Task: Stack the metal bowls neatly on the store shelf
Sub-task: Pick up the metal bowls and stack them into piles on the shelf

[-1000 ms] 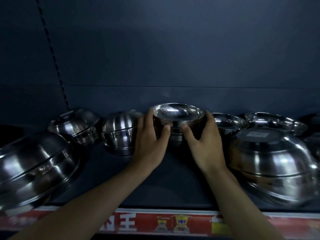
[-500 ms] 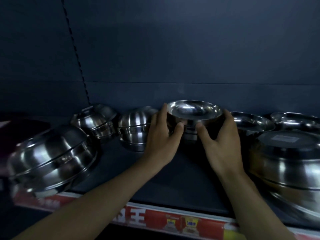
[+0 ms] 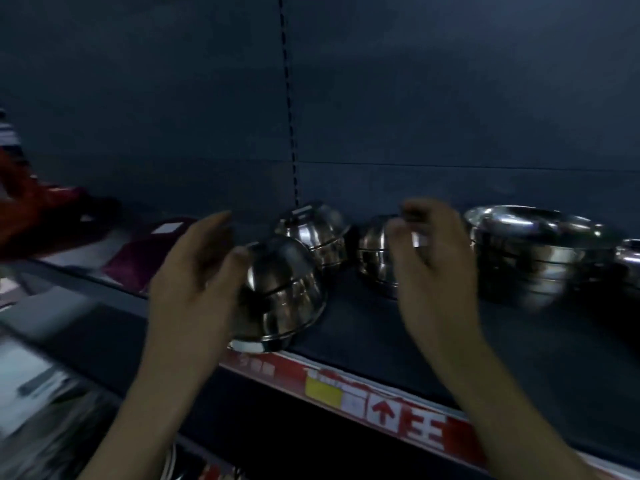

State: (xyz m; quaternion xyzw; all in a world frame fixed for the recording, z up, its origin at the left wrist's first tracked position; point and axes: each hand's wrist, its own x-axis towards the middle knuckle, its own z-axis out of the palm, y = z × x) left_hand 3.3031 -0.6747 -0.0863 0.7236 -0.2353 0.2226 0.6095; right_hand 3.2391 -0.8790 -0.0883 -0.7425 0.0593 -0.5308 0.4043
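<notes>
The closest thing to me is the overturned stack of bowls (image 3: 287, 292). It sits tilted at the front lip of the shelf (image 3: 450, 341), its rim hanging over the red price strip (image 3: 381, 410). I judge that to be the main risk: a nudge from the left could tip it off the edge, or slide the nested bowls apart.

My left hand (image 3: 192, 289) is beside that stack with its fingers (image 3: 216, 225) spread and released. The thumb is at the bowl's side, but blur hides whether it touches.

My right hand (image 3: 436, 271) hangs with its fingers (image 3: 426, 211) loosely curled and grasping nothing that I can see. It is in front of a second overturned stack (image 3: 372, 261), which a careless sweep could knock.

Farther back is a third overturned stack (image 3: 318, 230), and to the right an upright stack (image 3: 530, 254).
</notes>
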